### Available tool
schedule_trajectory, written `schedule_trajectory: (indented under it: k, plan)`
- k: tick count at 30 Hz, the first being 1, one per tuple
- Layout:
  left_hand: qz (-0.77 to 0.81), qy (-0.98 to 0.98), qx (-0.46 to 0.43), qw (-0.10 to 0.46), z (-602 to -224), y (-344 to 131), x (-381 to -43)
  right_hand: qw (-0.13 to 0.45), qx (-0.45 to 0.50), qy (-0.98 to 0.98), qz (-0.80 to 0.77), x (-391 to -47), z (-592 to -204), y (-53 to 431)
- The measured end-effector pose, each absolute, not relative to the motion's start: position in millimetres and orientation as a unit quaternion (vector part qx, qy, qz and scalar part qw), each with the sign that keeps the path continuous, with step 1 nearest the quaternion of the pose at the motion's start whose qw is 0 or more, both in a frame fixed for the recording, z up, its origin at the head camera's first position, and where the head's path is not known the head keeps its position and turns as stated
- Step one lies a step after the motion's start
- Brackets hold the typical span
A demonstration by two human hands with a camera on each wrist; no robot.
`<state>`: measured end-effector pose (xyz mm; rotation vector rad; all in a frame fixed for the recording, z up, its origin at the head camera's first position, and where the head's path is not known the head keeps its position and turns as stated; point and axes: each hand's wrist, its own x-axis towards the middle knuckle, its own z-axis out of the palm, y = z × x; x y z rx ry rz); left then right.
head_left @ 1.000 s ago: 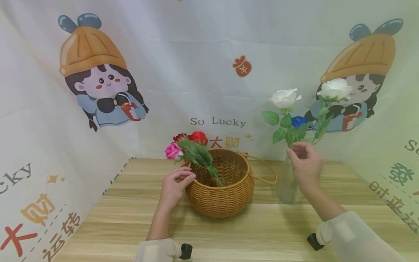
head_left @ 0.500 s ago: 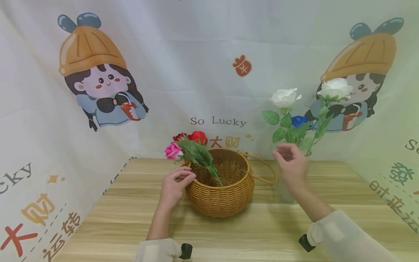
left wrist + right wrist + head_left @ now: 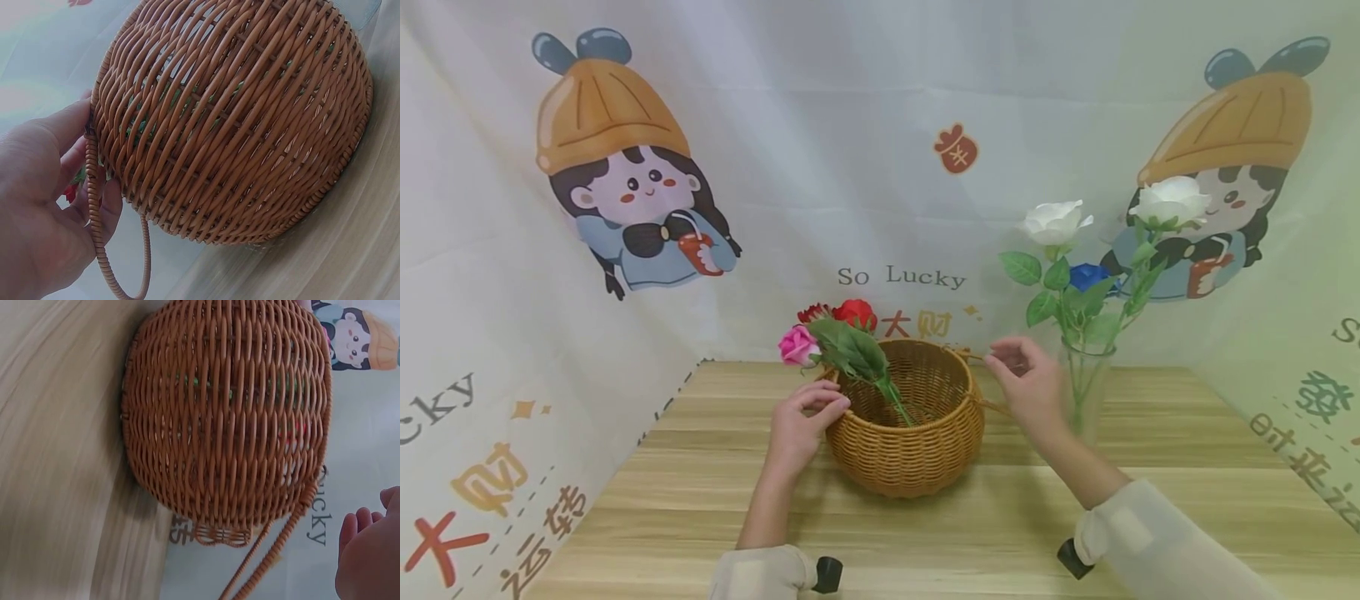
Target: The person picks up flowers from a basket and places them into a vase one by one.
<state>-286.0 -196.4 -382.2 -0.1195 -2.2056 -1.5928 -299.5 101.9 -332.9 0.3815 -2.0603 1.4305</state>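
Wicker basket [image 3: 902, 462] | handle [image 3: 996, 407] partly behind right hand [image 3: 1030, 387] | vase [image 3: 1088, 392] partly covered

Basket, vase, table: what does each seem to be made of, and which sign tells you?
Basket: wicker or look-alike plastic, slightly glossy; strands are interwoven.
Vase: clear, smooth glass or plastic; stems show through.
Table: wood or wood-look covering, fairly matt; pale grain streaks.

Visible quantities: 1 basket [image 3: 906, 460], 1 vase [image 3: 1097, 396], 1 bench [image 3: 962, 542], 2 hands [image 3: 796, 423], 2 sleeves [image 3: 760, 575]. Flowers total 6: 1 pink flower [image 3: 798, 344], 2 red flowers [image 3: 857, 314], 2 white flowers [image 3: 1055, 222], 1 blue flower [image 3: 1088, 277]. The backdrop [image 3: 835, 167] bears 2 hatted figures [image 3: 640, 175].
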Motion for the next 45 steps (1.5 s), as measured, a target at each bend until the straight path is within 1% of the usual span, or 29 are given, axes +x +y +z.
schedule_trajectory:
  k: [5,9,13,18,22,26,34,39,45]
  plan:
    - [-0.577,-0.789,-0.045,0.206,-382.7,-197.7,-285.3,0.287,0.158,-0.770,0.547,-301.4,-334.1,90.7]
    - [-0.576,-0.791,-0.044,0.204,-380.8,-198.6,-282.4,0.261,0.166,-0.778,0.547,-300.6,-331.3,80.6]
    - [-0.572,-0.793,-0.043,0.205,-368.7,-193.8,-270.3,0.230,0.184,-0.779,0.553,-303.3,-330.2,68.8]
    - [-0.572,-0.793,-0.043,0.203,-355.2,-188.2,-258.4,0.209,0.204,-0.778,0.556,-311.0,-327.8,55.2]
    - [-0.580,-0.786,-0.047,0.206,-364.2,-191.1,-266.1,0.191,0.190,-0.787,0.555,-315.5,-321.0,46.3]
    - [-0.582,-0.786,-0.044,0.206,-379.6,-196.9,-279.5,0.157,0.180,-0.772,0.588,-320.5,-314.8,34.5]
    - [-0.584,-0.780,-0.058,0.218,-385.8,-198.4,-283.0,0.041,0.158,-0.703,0.692,-332.0,-318.4,16.6]
    - [-0.583,-0.781,-0.062,0.215,-384.5,-195.9,-284.2,-0.003,0.125,-0.712,0.690,-336.9,-322.9,15.0]
    - [-0.579,-0.783,-0.065,0.218,-382.2,-196.0,-284.1,-0.041,0.110,-0.762,0.637,-340.5,-324.5,12.9]
